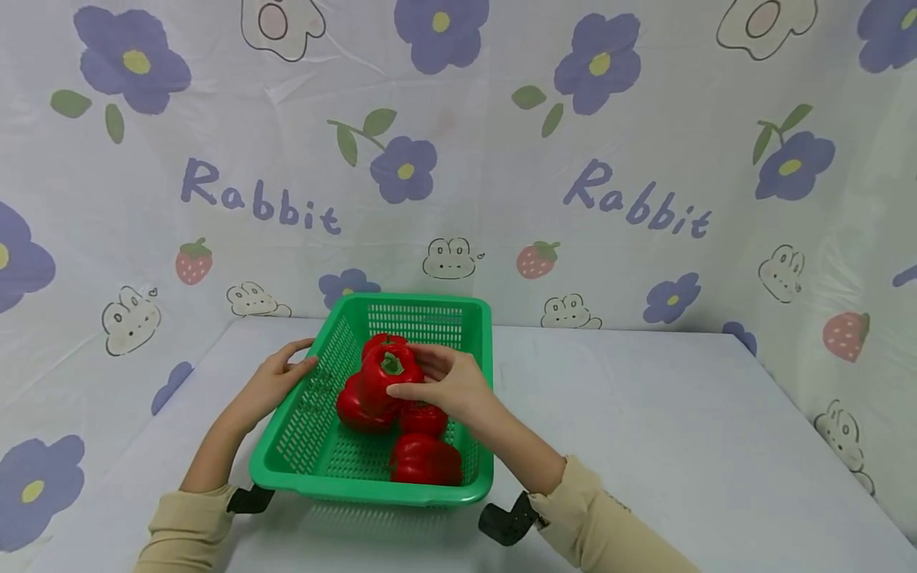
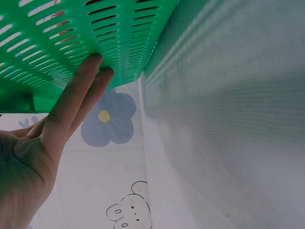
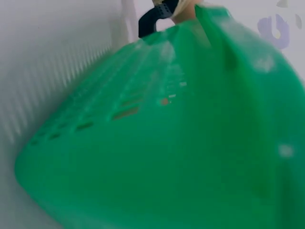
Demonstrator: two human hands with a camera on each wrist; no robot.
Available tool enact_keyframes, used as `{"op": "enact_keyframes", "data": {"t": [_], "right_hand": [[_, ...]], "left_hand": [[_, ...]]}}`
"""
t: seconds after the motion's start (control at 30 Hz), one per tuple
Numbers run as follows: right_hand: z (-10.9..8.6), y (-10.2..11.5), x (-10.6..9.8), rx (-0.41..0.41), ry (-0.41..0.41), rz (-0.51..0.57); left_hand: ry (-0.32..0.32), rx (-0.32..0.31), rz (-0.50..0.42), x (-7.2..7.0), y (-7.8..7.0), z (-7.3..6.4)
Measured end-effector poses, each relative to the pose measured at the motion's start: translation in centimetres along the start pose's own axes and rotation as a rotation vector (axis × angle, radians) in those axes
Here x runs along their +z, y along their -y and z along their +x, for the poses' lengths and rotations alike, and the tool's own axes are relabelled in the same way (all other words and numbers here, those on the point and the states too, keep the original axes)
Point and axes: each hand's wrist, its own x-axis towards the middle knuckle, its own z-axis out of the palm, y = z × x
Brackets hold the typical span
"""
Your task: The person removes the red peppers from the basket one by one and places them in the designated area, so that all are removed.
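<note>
A green plastic basket (image 1: 372, 487) with slotted sides stands on the white table, holding several red bell peppers. My right hand (image 1: 447, 386) reaches over its right side and grips one bell pepper (image 1: 380, 386), thumb on the near side and fingers round the back. That pepper's green stem faces up and overlaps the others in the head view. Another bell pepper (image 1: 426, 460) lies near the front wall. At the left side, my left hand (image 1: 275, 378) touches the basket; the left wrist view shows straight fingers (image 2: 78, 90) against the slotted wall. The right wrist view shows the basket wall (image 3: 143, 157), with the right hand hidden.
The white table (image 1: 630, 422) extends to the right of the basket. Behind it hangs a white cloth (image 1: 473, 215) printed with flowers, rabbits and strawberries. Black wrist-camera mounts (image 1: 509, 521) sit near the basket's front corners.
</note>
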Motion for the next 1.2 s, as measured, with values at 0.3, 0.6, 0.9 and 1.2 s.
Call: {"op": "enact_keyframes", "data": {"t": [0.3,0.6,0.9,1.2], "right_hand": [[-0.1,-0.1,-3.1,0.034,-0.102,-0.022],[-0.4,-0.3,-6.8,0.057,-0.175,0.001],[-1.2,-1.1,-10.5,0.075,-0.240,0.054],[-1.9,-2.3,-12.7,0.118,-0.314,0.090]], "left_hand": [[0.000,-0.005,-0.013,0.2,0.2,-0.2],[0.004,-0.013,-0.018,0.2,0.0,-0.1],[0.004,-0.011,0.002,0.2,-0.1,0.0],[-0.002,-0.014,0.008,0.2,0.0,0.0]]}}
